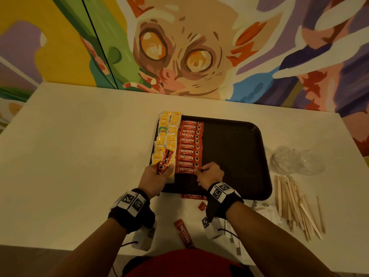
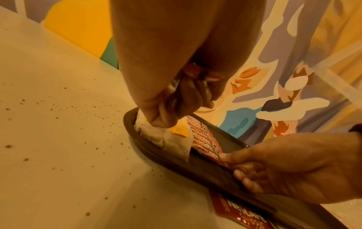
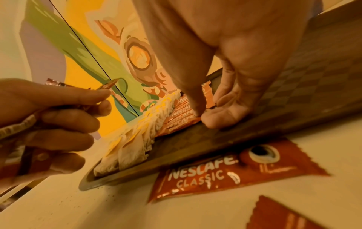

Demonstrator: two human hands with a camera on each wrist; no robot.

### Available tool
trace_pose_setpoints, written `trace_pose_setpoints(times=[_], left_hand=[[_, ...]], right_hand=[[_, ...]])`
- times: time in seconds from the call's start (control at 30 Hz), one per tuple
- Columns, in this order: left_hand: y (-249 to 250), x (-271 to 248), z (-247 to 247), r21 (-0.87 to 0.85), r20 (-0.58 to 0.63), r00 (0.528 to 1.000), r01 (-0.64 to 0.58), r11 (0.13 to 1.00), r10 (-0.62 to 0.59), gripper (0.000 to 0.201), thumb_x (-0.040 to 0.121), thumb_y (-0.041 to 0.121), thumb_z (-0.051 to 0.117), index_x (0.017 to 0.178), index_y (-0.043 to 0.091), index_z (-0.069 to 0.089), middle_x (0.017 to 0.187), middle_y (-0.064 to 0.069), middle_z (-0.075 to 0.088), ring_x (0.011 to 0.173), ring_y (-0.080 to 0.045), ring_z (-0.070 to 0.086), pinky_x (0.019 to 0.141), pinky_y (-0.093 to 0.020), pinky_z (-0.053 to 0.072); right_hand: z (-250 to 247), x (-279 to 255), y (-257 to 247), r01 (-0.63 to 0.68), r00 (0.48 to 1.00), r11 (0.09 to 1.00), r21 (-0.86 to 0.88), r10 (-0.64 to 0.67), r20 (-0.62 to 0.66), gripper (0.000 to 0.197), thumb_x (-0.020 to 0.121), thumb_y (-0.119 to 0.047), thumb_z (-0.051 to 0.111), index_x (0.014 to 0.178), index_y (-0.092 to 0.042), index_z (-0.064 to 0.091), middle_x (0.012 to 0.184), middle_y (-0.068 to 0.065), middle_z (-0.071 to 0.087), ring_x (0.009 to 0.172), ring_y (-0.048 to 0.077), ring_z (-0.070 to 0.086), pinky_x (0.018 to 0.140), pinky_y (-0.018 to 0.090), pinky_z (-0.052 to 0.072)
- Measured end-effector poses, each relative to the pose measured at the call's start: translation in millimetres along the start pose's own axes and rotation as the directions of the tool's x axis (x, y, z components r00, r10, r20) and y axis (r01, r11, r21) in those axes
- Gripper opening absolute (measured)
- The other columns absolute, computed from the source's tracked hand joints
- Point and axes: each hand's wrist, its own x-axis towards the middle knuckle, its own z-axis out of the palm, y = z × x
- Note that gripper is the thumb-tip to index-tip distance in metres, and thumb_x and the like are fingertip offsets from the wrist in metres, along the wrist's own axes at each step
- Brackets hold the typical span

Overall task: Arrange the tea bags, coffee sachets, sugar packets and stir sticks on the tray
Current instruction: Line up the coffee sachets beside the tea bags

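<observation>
A dark brown tray point(image 1: 235, 156) lies on the white table. Two columns of yellow-tagged tea bags point(image 1: 169, 134) fill its left edge, with a column of red coffee sachets point(image 1: 189, 146) beside them. My left hand point(image 1: 159, 170) hovers over the nearest tea bags and grips a small bunch of coffee sachets point(image 1: 165, 160). My right hand point(image 1: 207, 172) pinches the right end of the nearest sachet in the column point(image 1: 185, 169) between thumb and forefinger point(image 3: 195, 108). The wooden stir sticks point(image 1: 295, 204) lie on the table, right of the tray.
Loose coffee sachets lie in front of the tray: one half under its rim point(image 1: 192, 196), one near my body point(image 1: 183, 233). Crumpled clear plastic point(image 1: 295, 162) sits right of the tray. White packets point(image 1: 265, 210) lie by my right forearm. A painted wall backs the table.
</observation>
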Motion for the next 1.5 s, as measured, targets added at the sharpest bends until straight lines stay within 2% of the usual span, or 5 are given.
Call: trace_pose_setpoints(times=[0.37,0.57,0.93,1.13,1.5], left_hand=[[-5.1,-3.1,1.9,0.019,0.275,0.961,-0.027,0.999,0.021,0.016,0.094,0.025,0.059,0.100,0.039,0.052,0.106,0.007,0.064,0.101,-0.011,0.061,0.086,-0.027,0.050],[-3.8,-5.7,-0.1,0.112,0.462,0.885,-0.110,0.988,0.046,0.019,0.094,0.026,0.060,0.107,0.039,0.054,0.105,0.012,0.066,0.094,0.002,0.063,0.080,-0.016,0.051],[3.9,-3.1,-13.7,-0.052,0.230,0.972,0.055,0.997,-0.041,0.018,0.095,0.031,0.056,0.101,0.016,0.065,0.061,0.009,0.061,0.045,-0.003,0.050,0.048,-0.019,0.041],[4.0,-4.2,-16.4,-0.022,0.146,0.987,-0.069,0.997,0.072,0.016,0.086,0.022,0.070,0.092,0.036,0.065,0.100,0.008,0.070,0.093,-0.004,0.064,0.072,-0.016,0.049],[-0.7,0.9,-15.7,0.022,-0.015,0.999,-0.051,0.998,0.051,0.011,0.081,0.022,0.076,0.089,0.023,0.067,0.088,-0.001,0.071,0.079,-0.021,0.069,0.058,-0.025,0.055]], right_hand=[[-20.9,-20.0,-13.1,0.098,0.991,0.993,0.072,-0.104,0.080,0.035,0.090,-0.046,0.064,0.110,-0.017,0.060,0.101,-0.003,0.065,0.089,0.012,0.064,0.066,0.020,0.049],[-32.8,-48.3,-25.9,0.180,0.849,0.912,0.369,-0.333,0.410,0.015,0.093,-0.028,0.065,0.100,-0.017,0.071,0.084,0.003,0.068,0.065,0.012,0.059,0.062,0.025,0.052],[-43.0,-51.9,-19.0,0.263,0.827,0.843,0.469,-0.447,0.341,0.011,0.085,-0.011,0.073,0.087,-0.021,0.076,0.096,0.002,0.074,0.097,0.016,0.069,0.091,0.033,0.055],[-42.7,-50.6,-15.7,0.249,0.867,0.840,0.481,-0.415,0.276,0.026,0.078,0.000,0.077,0.094,-0.020,0.071,0.105,-0.001,0.070,0.103,0.010,0.068,0.092,0.036,0.057],[-40.2,-50.7,-13.5,0.054,0.904,0.855,0.515,-0.261,0.339,0.012,0.089,-0.004,0.067,0.101,-0.007,0.069,0.098,0.010,0.071,0.079,0.016,0.070,0.073,0.027,0.058]])
